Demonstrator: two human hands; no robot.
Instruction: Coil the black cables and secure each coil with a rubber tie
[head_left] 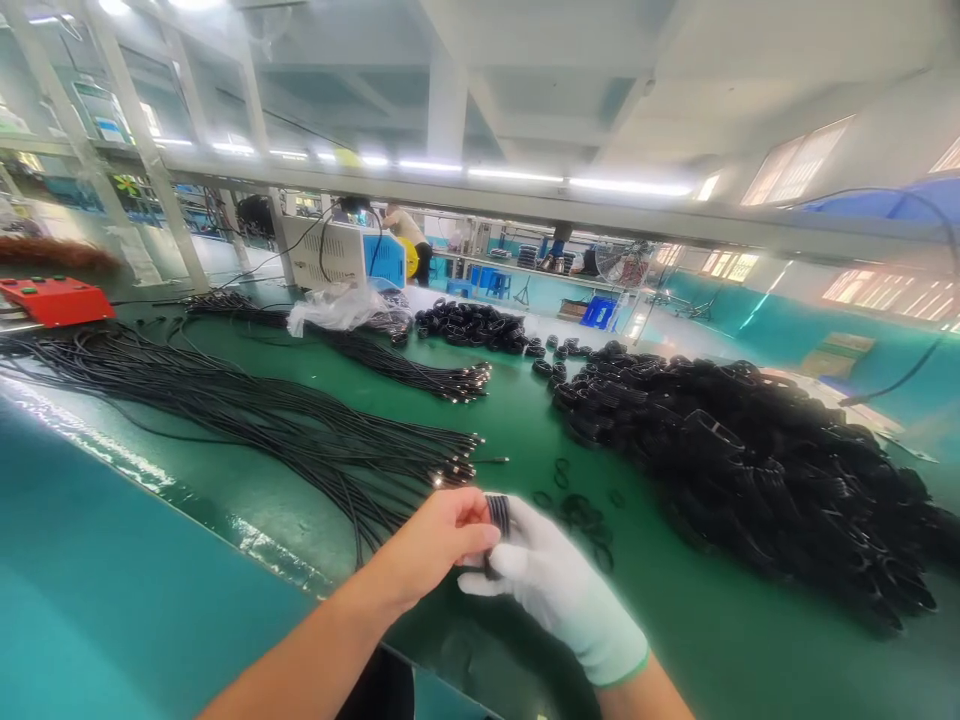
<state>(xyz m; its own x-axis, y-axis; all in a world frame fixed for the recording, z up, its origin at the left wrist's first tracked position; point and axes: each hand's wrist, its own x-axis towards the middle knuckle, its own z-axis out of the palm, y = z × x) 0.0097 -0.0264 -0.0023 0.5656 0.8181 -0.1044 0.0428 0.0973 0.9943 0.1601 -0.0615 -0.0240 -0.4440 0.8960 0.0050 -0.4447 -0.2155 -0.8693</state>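
Observation:
A small coil of black cable (pixel 498 513) is held between my two hands above the near edge of the green table. My left hand (pixel 457 525), bare, closes its thumb and fingers on the coil's left side. Wearing a white glove, my right hand (pixel 532 560) grips the same coil from the right, its fingers curled around it. Part of the coil is hidden behind the fingers. Just past my right hand lie several thin black loops (pixel 585 515). Left of my hands, a spread bundle of straight black cables (pixel 300 410) points its metal connector ends toward me.
A large heap of coiled black cables (pixel 720 450) covers the table's right side. Farther back are a smaller coil pile (pixel 472 325), another cable bundle (pixel 420 372), a clear plastic bag (pixel 337 308) and a white-and-blue machine (pixel 337 255). A red control box (pixel 56 302) stands far left. Another person (pixel 409 235) is in the background.

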